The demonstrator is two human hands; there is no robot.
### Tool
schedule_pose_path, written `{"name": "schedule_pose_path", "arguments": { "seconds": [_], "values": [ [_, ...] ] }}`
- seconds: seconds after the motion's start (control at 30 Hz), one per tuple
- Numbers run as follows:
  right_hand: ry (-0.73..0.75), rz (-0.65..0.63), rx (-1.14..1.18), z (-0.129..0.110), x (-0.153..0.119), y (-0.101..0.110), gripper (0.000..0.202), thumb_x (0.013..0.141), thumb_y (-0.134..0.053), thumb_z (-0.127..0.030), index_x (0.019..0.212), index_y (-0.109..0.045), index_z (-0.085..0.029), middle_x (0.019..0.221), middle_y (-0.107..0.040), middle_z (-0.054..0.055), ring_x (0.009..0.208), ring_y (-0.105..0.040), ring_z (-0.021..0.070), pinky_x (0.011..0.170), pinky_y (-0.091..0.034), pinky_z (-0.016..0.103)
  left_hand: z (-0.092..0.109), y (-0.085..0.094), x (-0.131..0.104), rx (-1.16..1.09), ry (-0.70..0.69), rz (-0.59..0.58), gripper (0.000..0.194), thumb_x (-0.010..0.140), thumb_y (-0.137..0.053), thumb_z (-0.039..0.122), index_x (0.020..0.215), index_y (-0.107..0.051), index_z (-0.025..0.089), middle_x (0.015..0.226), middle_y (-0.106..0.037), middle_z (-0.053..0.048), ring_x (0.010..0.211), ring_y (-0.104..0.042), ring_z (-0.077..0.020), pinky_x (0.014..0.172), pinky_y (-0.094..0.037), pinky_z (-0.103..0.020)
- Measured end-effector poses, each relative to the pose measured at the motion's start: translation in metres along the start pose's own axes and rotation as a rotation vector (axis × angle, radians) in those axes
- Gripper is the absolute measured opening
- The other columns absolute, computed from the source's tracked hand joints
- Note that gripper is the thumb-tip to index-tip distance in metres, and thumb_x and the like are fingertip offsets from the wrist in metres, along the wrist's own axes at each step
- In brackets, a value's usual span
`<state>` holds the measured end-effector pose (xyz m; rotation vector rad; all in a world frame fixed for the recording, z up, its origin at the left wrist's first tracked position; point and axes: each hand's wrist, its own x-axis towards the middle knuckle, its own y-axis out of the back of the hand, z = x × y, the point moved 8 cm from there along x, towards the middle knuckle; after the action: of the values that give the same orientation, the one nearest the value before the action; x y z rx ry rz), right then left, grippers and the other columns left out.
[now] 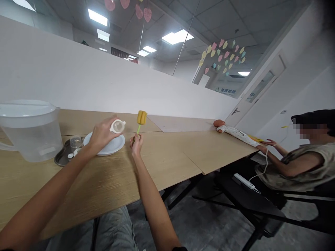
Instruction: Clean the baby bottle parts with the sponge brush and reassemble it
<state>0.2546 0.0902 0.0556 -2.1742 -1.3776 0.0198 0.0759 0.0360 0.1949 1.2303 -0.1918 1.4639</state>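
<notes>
My left hand (102, 132) is closed around a white-rimmed bottle (117, 126), its round opening turned towards me. How far its body reaches into the palm is hidden. My right hand (136, 144) grips the thin green handle of a sponge bottle brush (141, 118), whose yellow head points up, apart from the bottle. Below the left hand, a white bowl (115, 147) rests on the table. Beside it, a dark tray (60, 159) carries a clear cup-like piece (75, 142) and small white parts (70, 156).
A large clear plastic pitcher (34, 136) stands at the left on the wooden table (162, 157). At the far right end lies a doll (232, 131) in white clothing, near a seated person (300, 164). A white power strip (244, 182) rests on a black chair.
</notes>
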Motion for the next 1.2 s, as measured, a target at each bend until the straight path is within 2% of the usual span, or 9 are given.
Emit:
{"name": "schedule_pose_path", "arguments": {
  "seconds": [0.07, 0.2, 0.27, 0.4, 0.6, 0.8, 0.87, 1.1, 1.2],
  "values": [
    [0.186, 0.02, -0.147, -0.014, -0.008, 0.003, 0.027, 0.082, -0.049, -0.05, 0.085, -0.045, -0.023, 0.052, -0.044, -0.009, 0.045, -0.037, 0.0079, 0.044, -0.03, 0.018, 0.0, 0.018, 0.005, 0.135, -0.057, 0.03, 0.046, 0.075, -0.067, 0.033, 0.12, -0.058, 0.027, 0.128, -0.061, -0.004, 0.118, -0.055, -0.0275, 0.099, -0.045, -0.041],
    [0.392, -0.245, -0.509, -0.02, -0.031, -0.023, 0.024, 0.082, -0.054, -0.044, 0.079, -0.06, -0.021, 0.061, -0.051, -0.002, 0.059, -0.047, 0.0117, 0.06, -0.041, 0.023, -0.014, 0.038, 0.011, 0.312, -0.112, 0.061, 0.041, 0.08, -0.061, 0.029, 0.121, -0.055, 0.024, 0.124, -0.062, -0.006, 0.116, -0.056, -0.0274, 0.103, -0.042, -0.044],
    [0.445, -0.312, -0.589, -0.02, -0.037, -0.031, 0.026, 0.084, -0.052, -0.041, 0.087, -0.066, -0.02, 0.065, -0.056, 0.0, 0.061, -0.05, 0.0132, 0.064, -0.043, 0.025, -0.019, 0.042, 0.012, 0.379, -0.153, 0.063, 0.04, 0.081, -0.058, 0.027, 0.121, -0.054, 0.022, 0.123, -0.062, -0.008, 0.115, -0.056, -0.027, 0.106, -0.039, -0.044],
    [0.534, -0.31, -0.702, -0.022, -0.038, -0.034, 0.032, 0.086, -0.048, -0.037, 0.101, -0.071, -0.021, 0.067, -0.062, 0.003, 0.059, -0.052, 0.0139, 0.065, -0.044, 0.026, -0.011, 0.04, 0.012, 0.518, -0.265, 0.019, 0.036, 0.082, -0.05, 0.015, 0.118, -0.054, 0.018, 0.118, -0.063, -0.011, 0.113, -0.056, -0.0265, 0.11, -0.033, -0.047],
    [0.562, -0.342, -0.886, -0.015, -0.041, -0.041, 0.033, 0.086, -0.048, -0.035, 0.106, -0.071, -0.021, 0.064, -0.065, 0.005, 0.058, -0.054, 0.0135, 0.063, -0.044, 0.023, -0.002, 0.021, 0.008, 0.631, -0.393, -0.106, 0.034, 0.085, -0.034, 0.006, 0.105, -0.06, 0.014, 0.104, -0.064, -0.015, 0.109, -0.056, -0.0279, 0.109, -0.031, -0.052],
    [0.602, -0.335, -0.981, -0.017, -0.046, -0.046, 0.037, 0.088, -0.045, -0.036, 0.11, -0.07, -0.02, 0.07, -0.069, 0.008, 0.059, -0.056, 0.0139, 0.065, -0.044, 0.024, 0.005, -0.029, -0.007, 0.57, -0.463, -0.293, 0.031, 0.084, -0.036, 0.006, 0.098, -0.063, 0.015, 0.101, -0.065, -0.015, 0.105, -0.058, -0.0267, 0.107, -0.035, -0.046],
    [0.586, -0.322, -0.98, -0.018, -0.043, -0.043, 0.036, 0.087, -0.046, -0.037, 0.108, -0.07, -0.02, 0.069, -0.068, 0.007, 0.059, -0.055, 0.0138, 0.065, -0.044, 0.024, 0.004, -0.034, -0.008, 0.526, -0.453, -0.308, 0.033, 0.084, -0.036, 0.006, 0.098, -0.063, 0.016, 0.103, -0.066, -0.013, 0.105, -0.058, -0.0256, 0.108, -0.033, -0.046],
    [0.571, -0.311, -0.852, -0.025, -0.038, -0.035, 0.028, 0.083, -0.055, -0.042, 0.092, -0.074, -0.023, 0.06, -0.063, 0.004, 0.055, -0.051, 0.0123, 0.061, -0.04, 0.023, -0.035, 0.016, 0.01, 0.541, -0.289, -0.205, 0.033, 0.075, -0.045, 0.009, 0.101, -0.062, 0.021, 0.107, -0.067, -0.008, 0.106, -0.059, -0.0258, 0.106, -0.034, -0.046],
    [0.61, -0.328, -0.927, -0.023, -0.041, -0.039, 0.03, 0.086, -0.05, -0.04, 0.094, -0.073, -0.022, 0.062, -0.064, 0.005, 0.056, -0.052, 0.0128, 0.061, -0.04, 0.023, -0.029, 0.008, 0.006, 0.567, -0.328, -0.257, 0.032, 0.077, -0.042, 0.007, 0.1, -0.061, 0.018, 0.103, -0.067, -0.011, 0.104, -0.059, -0.027, 0.106, -0.033, -0.048]
  ]
}}
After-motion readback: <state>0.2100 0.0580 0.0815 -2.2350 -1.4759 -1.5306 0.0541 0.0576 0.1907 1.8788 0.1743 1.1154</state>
